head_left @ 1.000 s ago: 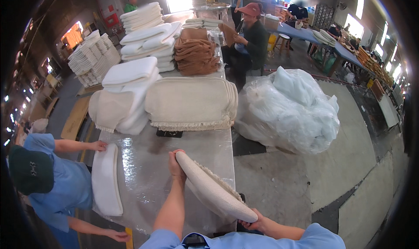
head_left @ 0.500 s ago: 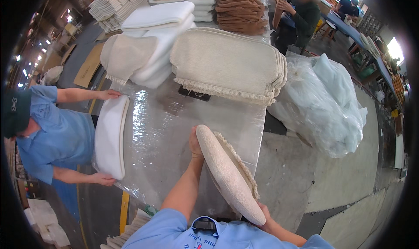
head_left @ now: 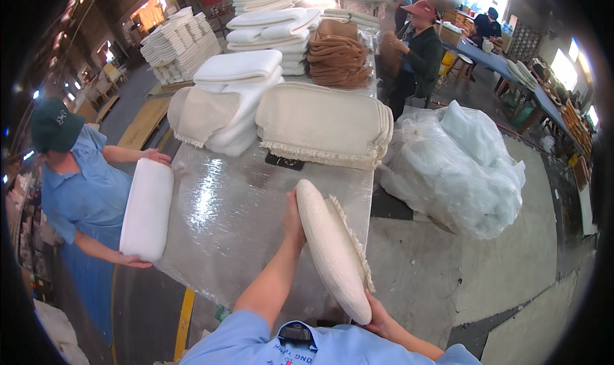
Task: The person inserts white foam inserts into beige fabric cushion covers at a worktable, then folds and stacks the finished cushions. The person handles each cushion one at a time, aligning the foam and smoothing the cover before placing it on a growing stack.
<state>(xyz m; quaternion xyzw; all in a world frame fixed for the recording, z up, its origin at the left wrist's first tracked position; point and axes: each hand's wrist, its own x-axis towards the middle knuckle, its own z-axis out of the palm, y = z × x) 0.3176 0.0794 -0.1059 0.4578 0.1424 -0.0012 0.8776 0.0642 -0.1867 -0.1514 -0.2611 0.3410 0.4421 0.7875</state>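
Observation:
Between my two hands is a long cream cushion with a textured cover (head_left: 329, 250), standing on its edge and tilted, with a frayed fabric edge along its right side. My left hand (head_left: 294, 223) grips its far end, the fingers mostly hidden behind it. Low on the right, my right hand (head_left: 378, 315) holds the near end. Beyond lies a stack of cream fabric covers (head_left: 325, 119) with fringed near edges. A small black flat object (head_left: 284, 162) pokes out from under that stack.
The table (head_left: 256, 237) is wrapped in shiny plastic film. At left a co-worker (head_left: 86, 179) holds a white foam pad (head_left: 147, 208). White pads (head_left: 240, 68) and brown covers (head_left: 339, 58) are stacked farther back. A plastic-wrapped bundle (head_left: 457, 173) sits right of the table; another person (head_left: 419, 55) stands behind.
The view has tilted upward, showing more of the room. The co-worker's white pad has shifted left and turned its broad side more toward me. I still hold the cushion, now slightly more upright.

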